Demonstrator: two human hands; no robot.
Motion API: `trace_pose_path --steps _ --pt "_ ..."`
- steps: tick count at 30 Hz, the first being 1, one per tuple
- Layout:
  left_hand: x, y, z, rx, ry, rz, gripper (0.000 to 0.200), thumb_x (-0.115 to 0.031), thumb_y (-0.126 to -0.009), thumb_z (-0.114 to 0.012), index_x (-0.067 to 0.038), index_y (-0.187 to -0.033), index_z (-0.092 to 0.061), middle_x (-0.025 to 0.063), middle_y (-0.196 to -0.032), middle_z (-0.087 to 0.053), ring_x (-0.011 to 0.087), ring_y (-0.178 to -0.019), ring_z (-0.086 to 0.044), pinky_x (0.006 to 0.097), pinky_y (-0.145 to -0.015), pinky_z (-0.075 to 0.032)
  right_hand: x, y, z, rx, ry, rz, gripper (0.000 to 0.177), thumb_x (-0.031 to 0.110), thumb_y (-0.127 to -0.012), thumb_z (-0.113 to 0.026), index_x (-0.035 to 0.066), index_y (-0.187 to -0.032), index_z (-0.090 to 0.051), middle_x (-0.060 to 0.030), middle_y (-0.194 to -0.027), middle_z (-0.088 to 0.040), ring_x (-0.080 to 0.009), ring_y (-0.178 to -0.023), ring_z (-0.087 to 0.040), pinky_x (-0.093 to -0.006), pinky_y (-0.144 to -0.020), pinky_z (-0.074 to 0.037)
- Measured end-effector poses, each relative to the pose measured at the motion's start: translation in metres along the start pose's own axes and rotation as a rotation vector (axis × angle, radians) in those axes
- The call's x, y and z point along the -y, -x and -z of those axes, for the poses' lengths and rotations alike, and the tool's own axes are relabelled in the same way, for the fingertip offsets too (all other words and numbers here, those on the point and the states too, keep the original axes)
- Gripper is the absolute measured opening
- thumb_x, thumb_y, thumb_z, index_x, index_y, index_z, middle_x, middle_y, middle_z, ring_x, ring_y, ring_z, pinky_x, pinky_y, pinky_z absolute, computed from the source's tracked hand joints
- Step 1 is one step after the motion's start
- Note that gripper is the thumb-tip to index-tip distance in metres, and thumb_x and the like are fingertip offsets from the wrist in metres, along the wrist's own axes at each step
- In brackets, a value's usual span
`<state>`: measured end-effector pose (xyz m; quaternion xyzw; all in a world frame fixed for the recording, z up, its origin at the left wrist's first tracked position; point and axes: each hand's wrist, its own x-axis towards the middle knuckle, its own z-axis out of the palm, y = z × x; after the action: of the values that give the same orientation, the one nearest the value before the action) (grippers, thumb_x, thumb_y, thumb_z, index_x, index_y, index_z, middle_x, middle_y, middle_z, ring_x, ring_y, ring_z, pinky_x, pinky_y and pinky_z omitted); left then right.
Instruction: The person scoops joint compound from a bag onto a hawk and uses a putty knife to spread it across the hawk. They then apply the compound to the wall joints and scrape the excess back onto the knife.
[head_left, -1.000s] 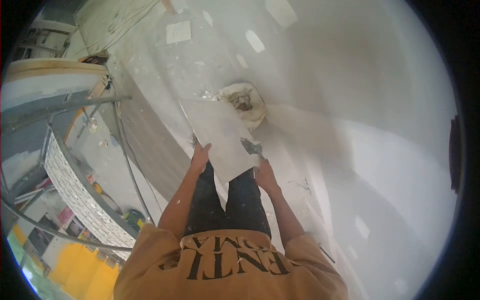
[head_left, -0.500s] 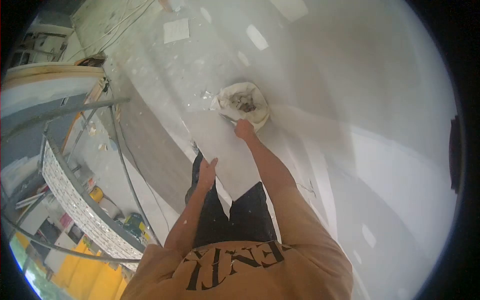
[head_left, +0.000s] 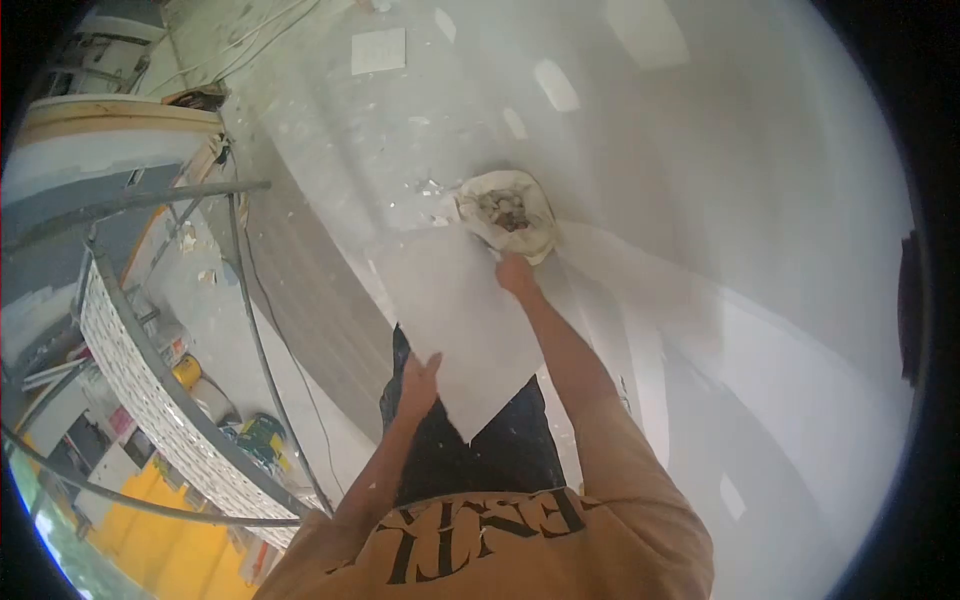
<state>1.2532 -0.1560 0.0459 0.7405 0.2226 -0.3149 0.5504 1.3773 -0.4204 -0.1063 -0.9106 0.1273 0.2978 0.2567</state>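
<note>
the pale board [head_left: 460, 320], just beside the sack [head_left: 545, 228], is probably light, stiff, brittle; hold opposite edges. the left hand [head_left: 418, 388] pinches one edge, fingers away from the sack; the right hand [head_left: 515, 274] curls near it, grip unclear.

Renovation site, debris-filled sack [head_left: 541, 236], patchy wall [head_left: 740, 280], probably scaffold poles [head_left: 200, 191]

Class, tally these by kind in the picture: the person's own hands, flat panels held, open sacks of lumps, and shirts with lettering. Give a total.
Bare left hand and bare right hand: 2
Flat, pale, straight-edged panel: 1
Open, round-mouthed, off-white sack of greyish lumps: 1
Brown shirt with dark lettering: 1
Total: 5
</note>
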Motion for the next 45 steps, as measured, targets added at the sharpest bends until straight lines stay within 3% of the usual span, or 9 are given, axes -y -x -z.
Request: trace_pose_path --steps 4,8,14,23,26,36,39,43,45 --pt "-0.026 0.024 0.054 -0.231 0.237 0.179 0.041 -0.014 -0.097 -0.058 0.006 -0.131 -0.050 0.0164 -0.123 -0.060 0.0239 -0.113 -0.056 0.0357 -0.098 -0.045 -0.031 -0.041 -0.001 -0.014 -0.021 0.015 0.044 0.019 -0.088 -0.064 -0.008 -0.120 -0.053 -0.0274 -0.105 -0.064 -0.0384 -0.100 -0.062 -0.0471 -0.087 -0.050" --pt "0.052 -0.015 0.157 -0.353 0.120 0.209 0.045 -0.022 -0.099 -0.057 0.005 -0.133 -0.048 0.0187 -0.127 -0.056 0.0273 -0.119 -0.053 0.0368 -0.100 -0.044 -0.021 -0.090 0.013 0.098 0.089 0.011 0.072 0.020 -0.086 -0.068 -0.006 -0.143 -0.034 -0.0316 -0.112 -0.061 -0.0397 -0.106 -0.061 -0.0462 -0.090 -0.050" --pt "0.144 -0.124 0.199 -0.607 0.546 0.150 0.060 -0.027 -0.101 -0.055 0.009 -0.143 -0.032 0.0211 -0.140 -0.046 0.0310 -0.128 -0.048 0.0435 -0.108 -0.039 -0.010 -0.226 -0.027 -0.102 0.176 0.431 0.053 0.005 -0.084 -0.063 -0.003 -0.134 -0.048 -0.0276 -0.124 -0.057 -0.0392 -0.111 -0.060 -0.0466 -0.091 -0.051" --pt "0.243 -0.226 0.245 -0.485 0.889 0.181 0.047 -0.023 -0.100 -0.055 0.004 -0.137 -0.044 0.0152 -0.138 -0.049 0.0254 -0.123 -0.052 0.0398 -0.104 -0.044 0.024 -0.252 -0.047 0.020 0.371 0.377 0.046 0.002 -0.079 -0.060 0.000 -0.125 -0.055 -0.0228 -0.105 -0.066 -0.0409 -0.104 -0.061 -0.0482 -0.091 -0.049" --pt "0.251 -0.236 0.261 -0.422 0.806 0.201 0.046 -0.025 -0.099 -0.057 0.003 -0.135 -0.048 0.0132 -0.137 -0.051 0.0258 -0.121 -0.054 0.0405 -0.101 -0.046 -0.013 -0.233 -0.042 -0.342 0.207 0.354 0.043 0.007 -0.076 -0.066 0.000 -0.118 -0.059 -0.0223 -0.101 -0.067 -0.0414 -0.100 -0.063 -0.0463 -0.089 -0.049" --pt "0.259 -0.250 0.257 -0.789 0.023 0.178 0.052 -0.023 -0.097 -0.060 0.008 -0.136 -0.044 0.0213 -0.132 -0.055 0.0294 -0.118 -0.055 0.0386 -0.099 -0.045 -0.023 -0.147 0.008 -0.220 -0.380 0.258 0.038 0.010 -0.077 -0.072 -0.001 -0.113 -0.063 -0.0219 -0.103 -0.070 -0.0372 -0.099 -0.066 -0.0441 -0.087 -0.050" --pt "0.257 -0.247 0.254 -0.810 0.040 0.260 0.052 -0.022 -0.097 -0.061 0.009 -0.135 -0.044 0.0210 -0.131 -0.056 0.0293 -0.116 -0.056 0.0385 -0.100 -0.044 -0.016 -0.134 0.014 -0.129 0.001 -0.063 0.040 0.014 -0.079 -0.073 0.002 -0.116 -0.063 -0.0228 -0.110 -0.067 -0.0385 -0.104 -0.064 -0.0446 -0.089 -0.049" --pt "0.253 -0.240 0.251 -0.742 -0.051 0.087 0.060 -0.027 -0.098 -0.058 0.011 -0.140 -0.037 0.0241 -0.139 -0.048 0.0321 -0.128 -0.048 0.0391 -0.108 -0.036 -0.018 -0.144 0.012 -0.049 -0.092 0.043 0.043 0.019 -0.081 -0.074 0.001 -0.118 -0.061 -0.0254 -0.117 -0.063 -0.0402 -0.111 -0.060 -0.0462 -0.093 -0.047" --pt "0.222 -0.239 0.241 -0.673 -0.054 0.005 0.066 -0.030 -0.102 -0.052 0.013 -0.145 -0.028 0.0290 -0.148 -0.037 0.0352 -0.140 -0.036 0.0391 -0.115 -0.026 -0.036 -0.150 -0.012 -0.393 0.177 0.215 0.048 0.020 -0.082 -0.074 -0.002 -0.120 -0.057 -0.0265 -0.122 -0.059 -0.0422 -0.116 -0.055 -0.0463 -0.095 -0.045"
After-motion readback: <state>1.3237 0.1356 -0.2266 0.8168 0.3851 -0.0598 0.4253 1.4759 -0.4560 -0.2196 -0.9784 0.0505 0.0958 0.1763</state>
